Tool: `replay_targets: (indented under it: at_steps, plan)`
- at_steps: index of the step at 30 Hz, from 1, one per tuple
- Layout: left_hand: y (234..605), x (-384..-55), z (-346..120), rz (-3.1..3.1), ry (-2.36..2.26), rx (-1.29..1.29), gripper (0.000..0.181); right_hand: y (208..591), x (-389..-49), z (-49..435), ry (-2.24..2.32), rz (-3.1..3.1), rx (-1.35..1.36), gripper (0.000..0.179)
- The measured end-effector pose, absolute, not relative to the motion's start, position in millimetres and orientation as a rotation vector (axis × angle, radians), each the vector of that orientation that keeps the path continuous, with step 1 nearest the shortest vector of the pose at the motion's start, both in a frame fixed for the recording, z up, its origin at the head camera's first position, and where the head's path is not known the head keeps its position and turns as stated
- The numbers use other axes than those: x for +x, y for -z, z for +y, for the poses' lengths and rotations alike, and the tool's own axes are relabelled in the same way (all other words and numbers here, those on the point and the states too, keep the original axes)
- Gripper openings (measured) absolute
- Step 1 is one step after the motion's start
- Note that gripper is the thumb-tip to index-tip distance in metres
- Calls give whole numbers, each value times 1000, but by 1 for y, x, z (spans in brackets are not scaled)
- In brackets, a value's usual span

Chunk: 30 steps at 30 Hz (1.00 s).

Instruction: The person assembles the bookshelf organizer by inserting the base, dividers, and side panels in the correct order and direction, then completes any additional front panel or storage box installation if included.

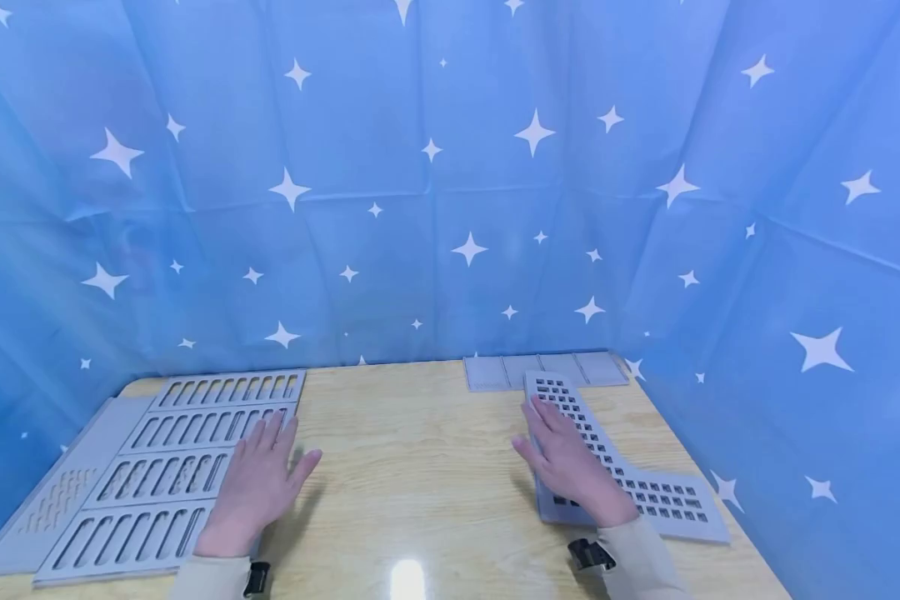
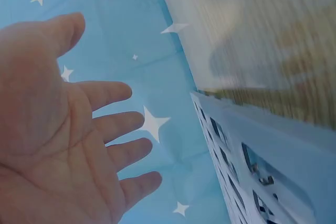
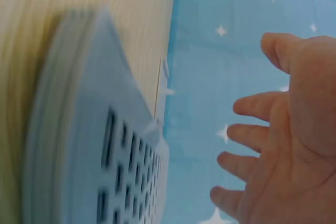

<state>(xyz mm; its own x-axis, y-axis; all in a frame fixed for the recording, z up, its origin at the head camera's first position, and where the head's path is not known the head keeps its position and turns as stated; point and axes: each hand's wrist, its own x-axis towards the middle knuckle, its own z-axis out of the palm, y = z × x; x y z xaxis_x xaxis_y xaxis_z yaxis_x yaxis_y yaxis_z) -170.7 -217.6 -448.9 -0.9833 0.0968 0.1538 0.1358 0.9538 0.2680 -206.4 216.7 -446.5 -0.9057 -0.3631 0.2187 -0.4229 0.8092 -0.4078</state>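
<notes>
My left hand (image 1: 258, 487) hovers palm down over the right side of a grey slotted tray (image 1: 142, 475), its fingers straight and spread. Rows of long oval slots fill that tray, and some of them hold small parts too fine to identify. On the other side, my right hand (image 1: 570, 458) is held over an L-shaped grey board (image 1: 663, 500) with many small square openings. Both wrist views show a bare palm, with the left hand (image 2: 68, 129) and the right hand (image 3: 283, 135) apart from the tray and the board.
A flat grey panel (image 1: 112, 429) with short slits lies left of the slotted tray. At the back right is a low divided grey tray (image 1: 487, 373). Pale wood tabletop (image 1: 405, 458) stretches between the two sides. A blue star-patterned curtain (image 1: 435, 208) hangs behind the table and along its sides.
</notes>
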Motion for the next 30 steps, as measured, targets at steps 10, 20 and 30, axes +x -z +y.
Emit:
replay_targets:
  at_steps: [10, 20, 30]
  plan:
    - [447, -166, -242, -3025, 285, -182, 72, 443, -212, 187, -921, -2840, 720, 61]
    - [446, -169, -274, -3073, 123, -233, 73, 448, -215, 154, -1069, -2811, 830, 54]
    - [445, -179, -305, -3165, 113, -287, 75, 452, -218, 136, -1070, -2869, 853, 55]
